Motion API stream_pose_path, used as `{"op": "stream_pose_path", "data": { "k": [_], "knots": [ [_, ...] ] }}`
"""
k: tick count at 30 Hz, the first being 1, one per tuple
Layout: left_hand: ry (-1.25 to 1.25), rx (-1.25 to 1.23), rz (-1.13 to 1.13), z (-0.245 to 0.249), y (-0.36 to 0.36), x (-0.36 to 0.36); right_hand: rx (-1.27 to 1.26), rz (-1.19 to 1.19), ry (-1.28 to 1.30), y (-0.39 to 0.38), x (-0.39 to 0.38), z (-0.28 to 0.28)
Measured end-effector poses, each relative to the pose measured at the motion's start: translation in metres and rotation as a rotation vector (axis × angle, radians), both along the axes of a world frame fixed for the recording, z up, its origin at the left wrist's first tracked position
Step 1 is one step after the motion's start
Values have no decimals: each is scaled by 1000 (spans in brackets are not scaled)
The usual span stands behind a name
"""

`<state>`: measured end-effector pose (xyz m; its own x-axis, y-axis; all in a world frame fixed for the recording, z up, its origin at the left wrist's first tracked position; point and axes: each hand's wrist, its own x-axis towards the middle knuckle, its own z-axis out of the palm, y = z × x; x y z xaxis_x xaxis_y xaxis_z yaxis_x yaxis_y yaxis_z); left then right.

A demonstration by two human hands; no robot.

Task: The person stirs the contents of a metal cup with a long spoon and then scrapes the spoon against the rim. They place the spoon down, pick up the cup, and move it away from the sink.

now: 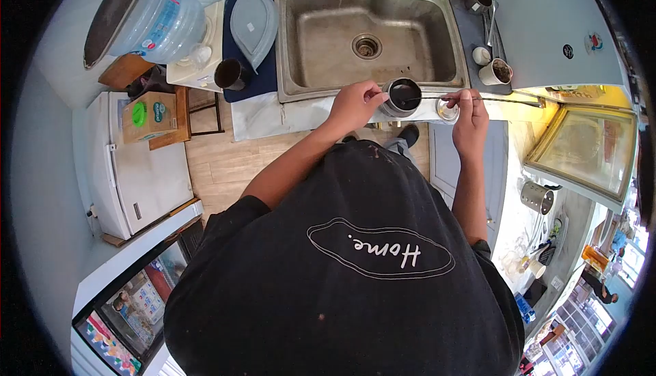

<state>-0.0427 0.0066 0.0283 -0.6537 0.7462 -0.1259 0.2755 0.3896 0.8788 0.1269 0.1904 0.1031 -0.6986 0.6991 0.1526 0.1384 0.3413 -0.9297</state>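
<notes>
A round metal cup with a dark inside stands on the counter at the sink's front edge. Beside its left rim is my left hand, thumb and fingers pinched together; what they hold, if anything, is too small to make out. My right hand is closed on a long thin dark rod. The rod runs leftward to the cup's rim and rightward past the hand over the counter. Just left of my right fingers sits a small round glass jar or lid, partly covered.
Behind the cup lies a steel sink. A dark tumbler and a grey lid-like piece rest on a navy mat at left. On the right are a cup of dark grounds, a white egg-like object and an open glass-paned door.
</notes>
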Motion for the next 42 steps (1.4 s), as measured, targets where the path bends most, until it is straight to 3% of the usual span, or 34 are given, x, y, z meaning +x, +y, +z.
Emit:
{"op": "stream_pose_path", "data": {
  "k": [6,15,22,28,34,42],
  "knots": [
    [-22,3,-22,2,-1,-1,-475,-91,203,24,5,-37],
    [-17,47,-31,-3,0,-3,-726,-253,260,29,8,-62],
    [-100,82,-86,-6,-1,-6,-829,-312,291,23,12,-72],
    [-148,130,-91,-13,-3,-6,-674,-303,296,14,11,-69],
    [-139,161,-74,-19,-2,-6,-470,-228,145,7,1,-55],
    [-164,140,-83,-11,-3,-5,-711,-324,217,18,6,-65]
  ]
}}
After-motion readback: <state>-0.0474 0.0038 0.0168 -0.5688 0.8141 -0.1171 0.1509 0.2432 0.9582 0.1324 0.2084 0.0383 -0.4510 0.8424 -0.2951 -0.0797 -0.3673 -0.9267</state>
